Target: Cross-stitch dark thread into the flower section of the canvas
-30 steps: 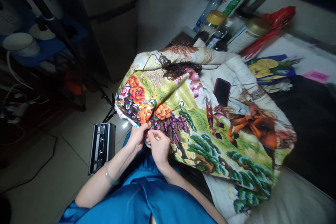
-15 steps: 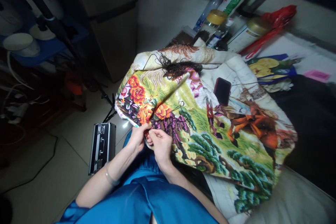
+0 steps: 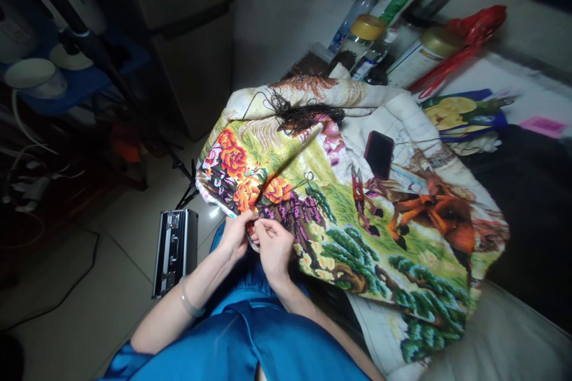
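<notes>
A large cross-stitch cloth with flowers, trees and a horse lies spread over my lap and the table. My left hand grips its near edge, thumb on top by the orange flowers. My right hand is closed in a pinch right beside it on the same edge; what the fingertips hold is too small to make out. A dark thread runs from there up across the cloth to a tangle of dark thread. Red snips and a dark phone lie on the cloth.
Bottles and jars and a red plastic bag stand at the back of the table, with a printed packet to the right. A small metal case sits on the tiled floor by my left arm. Cables and a tripod stand farther left.
Both hands stay at the cloth's near edge; the right hand has shifted very slightly upward. Nothing else has moved.
</notes>
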A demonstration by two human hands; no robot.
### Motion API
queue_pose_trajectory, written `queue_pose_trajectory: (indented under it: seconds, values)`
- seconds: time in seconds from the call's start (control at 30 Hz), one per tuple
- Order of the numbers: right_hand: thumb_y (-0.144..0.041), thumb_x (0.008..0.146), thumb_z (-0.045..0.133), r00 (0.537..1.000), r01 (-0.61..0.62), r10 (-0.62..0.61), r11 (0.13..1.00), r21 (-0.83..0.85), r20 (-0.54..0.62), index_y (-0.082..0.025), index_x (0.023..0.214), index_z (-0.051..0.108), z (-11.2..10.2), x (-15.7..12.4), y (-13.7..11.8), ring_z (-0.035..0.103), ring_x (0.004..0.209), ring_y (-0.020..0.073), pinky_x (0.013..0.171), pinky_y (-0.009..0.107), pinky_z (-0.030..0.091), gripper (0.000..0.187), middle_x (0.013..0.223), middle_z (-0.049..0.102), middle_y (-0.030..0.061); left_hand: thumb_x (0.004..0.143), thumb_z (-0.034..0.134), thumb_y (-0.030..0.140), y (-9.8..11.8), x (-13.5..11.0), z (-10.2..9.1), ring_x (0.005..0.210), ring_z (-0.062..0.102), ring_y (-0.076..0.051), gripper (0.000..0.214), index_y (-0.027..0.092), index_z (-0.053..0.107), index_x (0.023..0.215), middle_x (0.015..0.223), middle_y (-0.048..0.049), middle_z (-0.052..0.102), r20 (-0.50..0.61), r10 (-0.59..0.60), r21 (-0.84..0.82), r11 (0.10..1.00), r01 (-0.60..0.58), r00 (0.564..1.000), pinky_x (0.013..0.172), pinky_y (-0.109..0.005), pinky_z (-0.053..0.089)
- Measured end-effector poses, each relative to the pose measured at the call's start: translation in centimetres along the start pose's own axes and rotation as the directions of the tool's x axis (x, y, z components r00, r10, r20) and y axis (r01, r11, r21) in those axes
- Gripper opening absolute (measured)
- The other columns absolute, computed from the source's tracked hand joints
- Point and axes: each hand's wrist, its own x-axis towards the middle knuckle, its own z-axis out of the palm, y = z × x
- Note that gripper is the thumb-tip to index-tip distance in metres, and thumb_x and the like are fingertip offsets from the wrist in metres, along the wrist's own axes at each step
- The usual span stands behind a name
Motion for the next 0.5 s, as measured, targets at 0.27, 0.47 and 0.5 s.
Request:
queue_pose_trajectory:
  seconds: [0.27, 0.47, 0.5]
  values:
    - [-0.038, 0.065, 0.066, 0.999, -0.027, 0.027, 1.000, 0.009, 0.041, -0.016, 0.066, 0.067, -0.31, -0.11, -0.32, 0.054, 0.046, 0.0129, 0.044, 0.023, 0.046, 0.022, 0.051, 0.060, 0.0009, 0.041, 0.066, 0.010, 0.08, 0.15, -0.18, 0.035, 0.042, -0.006, 0.014, 0.014, 0.054, 0.048, 0.042, 0.0058, 0.048, 0.017, -0.019, -0.014, 1.000, 0.019, 1.000, 0.037, -0.021, 0.033]
    - [-0.037, 0.064, 0.068, 0.997, -0.058, 0.056, 0.998, 0.026, 0.051, -0.016, 0.067, 0.066, -0.30, -0.07, -0.25, 0.054, 0.044, 0.0122, 0.042, 0.022, 0.045, 0.022, 0.049, 0.059, 0.0002, 0.042, 0.069, 0.011, -0.11, 0.37, -0.43, 0.038, 0.045, -0.007, 0.015, 0.013, 0.057, 0.050, 0.044, 0.0046, 0.051, 0.015, -0.016, -0.012, 1.000, 0.016, 1.000, 0.040, -0.021, 0.036]
    - [-0.037, 0.064, 0.069, 0.997, -0.065, 0.063, 0.997, 0.035, 0.051, -0.016, 0.066, 0.066, -0.28, -0.07, -0.24, 0.053, 0.044, 0.0120, 0.042, 0.022, 0.046, 0.022, 0.049, 0.059, -0.0001, 0.042, 0.069, 0.011, -0.13, 0.41, -0.48, 0.038, 0.045, -0.007, 0.015, 0.013, 0.056, 0.050, 0.044, 0.0047, 0.051, 0.014, -0.016, -0.012, 1.000, 0.017, 1.000, 0.040, -0.021, 0.036]
